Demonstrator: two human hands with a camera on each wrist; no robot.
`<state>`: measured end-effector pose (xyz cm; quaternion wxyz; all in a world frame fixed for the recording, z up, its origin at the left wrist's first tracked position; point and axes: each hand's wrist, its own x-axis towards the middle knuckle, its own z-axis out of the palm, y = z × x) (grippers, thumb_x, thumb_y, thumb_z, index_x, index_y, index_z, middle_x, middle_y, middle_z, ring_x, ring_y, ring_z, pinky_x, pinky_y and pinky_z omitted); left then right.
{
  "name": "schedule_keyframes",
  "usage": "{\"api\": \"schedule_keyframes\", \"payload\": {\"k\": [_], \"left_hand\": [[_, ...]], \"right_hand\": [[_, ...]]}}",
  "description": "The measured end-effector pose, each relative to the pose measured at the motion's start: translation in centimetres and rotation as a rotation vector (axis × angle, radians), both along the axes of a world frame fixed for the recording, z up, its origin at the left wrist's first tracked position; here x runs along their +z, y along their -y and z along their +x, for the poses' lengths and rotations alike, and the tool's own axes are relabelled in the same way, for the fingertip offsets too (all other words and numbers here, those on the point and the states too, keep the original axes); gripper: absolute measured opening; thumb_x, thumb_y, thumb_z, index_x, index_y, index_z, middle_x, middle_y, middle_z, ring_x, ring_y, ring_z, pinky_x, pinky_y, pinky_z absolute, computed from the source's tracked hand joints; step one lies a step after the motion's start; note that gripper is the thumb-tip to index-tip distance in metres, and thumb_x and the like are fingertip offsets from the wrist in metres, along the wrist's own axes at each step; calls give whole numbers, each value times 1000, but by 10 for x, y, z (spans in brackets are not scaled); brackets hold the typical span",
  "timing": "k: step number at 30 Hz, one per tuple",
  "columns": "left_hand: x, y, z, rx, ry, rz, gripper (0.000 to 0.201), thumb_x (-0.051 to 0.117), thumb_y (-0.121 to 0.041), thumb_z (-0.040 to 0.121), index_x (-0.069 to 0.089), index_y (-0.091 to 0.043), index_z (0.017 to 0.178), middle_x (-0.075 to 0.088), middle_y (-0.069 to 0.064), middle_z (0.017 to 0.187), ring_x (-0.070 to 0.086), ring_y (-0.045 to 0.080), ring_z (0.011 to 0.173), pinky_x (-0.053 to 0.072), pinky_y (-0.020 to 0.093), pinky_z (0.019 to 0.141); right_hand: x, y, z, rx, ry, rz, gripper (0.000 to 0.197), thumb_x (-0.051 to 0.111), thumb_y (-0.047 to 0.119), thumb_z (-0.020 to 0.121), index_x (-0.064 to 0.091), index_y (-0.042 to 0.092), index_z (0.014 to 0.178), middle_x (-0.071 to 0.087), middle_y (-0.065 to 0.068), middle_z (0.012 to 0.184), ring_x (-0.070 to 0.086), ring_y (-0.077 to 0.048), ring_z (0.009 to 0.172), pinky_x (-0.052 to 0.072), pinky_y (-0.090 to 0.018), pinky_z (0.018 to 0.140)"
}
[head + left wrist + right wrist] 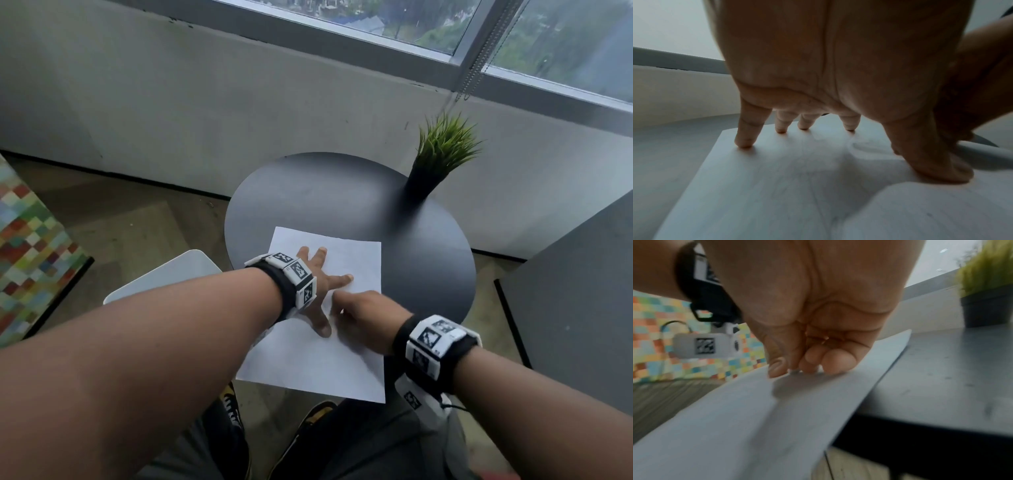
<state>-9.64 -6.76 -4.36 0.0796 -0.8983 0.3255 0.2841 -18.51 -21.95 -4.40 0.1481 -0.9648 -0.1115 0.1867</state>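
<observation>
Paper (352, 260) flat under spread left fingers (744, 139), right fingers (812, 365) pinching its crease

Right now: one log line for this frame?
left hand: spread, presses paper | right hand: curled, pinches paper | paper: overhangs table edge | plant: far right, untouched

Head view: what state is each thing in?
paper, lying on table, near end overhanging the edge
left hand, fingers spread, fingertips pressing paper
right hand, fingers curled, pinching paper
potted plant, upright near table's far right edge
</observation>
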Motion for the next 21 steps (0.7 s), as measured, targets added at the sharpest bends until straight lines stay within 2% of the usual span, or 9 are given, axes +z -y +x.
{"api": "schedule_keyframes", "payload": {"k": [2, 4, 6, 8, 10, 14, 15, 19, 21], "left_hand": [[1, 3, -1, 0, -2, 4, 122, 78, -76, 62, -5, -64, 150, -18, 13, 168, -12, 49, 152, 21, 73, 115], [2, 5, -1, 5, 1, 20, 121, 78, -76, 63, -5, -64, 150, -19, 14, 168, -12, 49, 152, 21, 73, 115], [3, 7, 0, 2, -2, 22, 122, 79, -75, 63, -5, -64, 151, -19, 15, 167, -13, 50, 151, 20, 73, 115], [4, 7, 0, 1, -8, 25, 123, 79, -76, 63, -5, -63, 151, -21, 15, 167, -14, 51, 151, 19, 73, 116], [4, 6, 0, 4, -11, 30, 123, 79, -76, 62, -6, -64, 151, -23, 15, 167, -15, 50, 151, 18, 73, 116], [2, 5, -2, 22, -1, 7, 120, 77, -77, 63, -4, -65, 150, -20, 12, 168, -14, 47, 152, 20, 72, 115], [2, 4, -4, 28, 2, -2, 118, 76, -77, 64, -3, -65, 151, -20, 11, 168, -14, 46, 153, 21, 70, 116], [3, -5, -8, -17, 61, -88, 97, 65, -76, 79, 7, -57, 155, -13, 7, 169, -4, 36, 155, 28, 61, 117], [-1, -13, -10, -59, 73, -97, 100, 62, -79, 79, 4, -55, 157, -10, 4, 170, -3, 32, 155, 24, 61, 119]], "right_hand": [[1, 22, 18, -189, 44, -64, 16, 53, 32, 90, 53, 27, 106, 67, -8, 97, 61, -29, 85, 51, -32, 73], [2, 37, 25, -327, 87, -76, 14, 54, 35, 91, 53, 24, 99, 65, -8, 96, 60, -29, 85, 52, -35, 76], [2, 26, 17, -224, 90, -99, 15, 49, 34, 92, 51, 24, 102, 65, -9, 94, 60, -33, 85, 52, -36, 75], [3, 4, -2, -3, 16, -77, 12, 47, 30, 91, 51, 25, 101, 64, -7, 90, 60, -31, 82, 51, -35, 70], [7, 4, -4, 57, -35, -67, 8, 51, 27, 88, 52, 26, 97, 65, -2, 89, 60, -27, 82, 51, -33, 70], [5, 42, 24, -357, 36, -22, 14, 57, 34, 90, 56, 21, 96, 65, -4, 93, 59, -25, 86, 49, -32, 76], [3, 47, 28, -416, 36, -2, 14, 58, 34, 90, 56, 21, 94, 64, -3, 93, 59, -24, 86, 49, -33, 77], [-3, 53, 37, -482, 39, -10, 13, 56, 35, 90, 53, 22, 90, 64, -3, 93, 59, -25, 87, 51, -36, 80], [0, 53, 40, -501, 41, -42, 14, 54, 36, 89, 50, 23, 88, 64, -3, 93, 60, -26, 85, 52, -39, 81]]}}
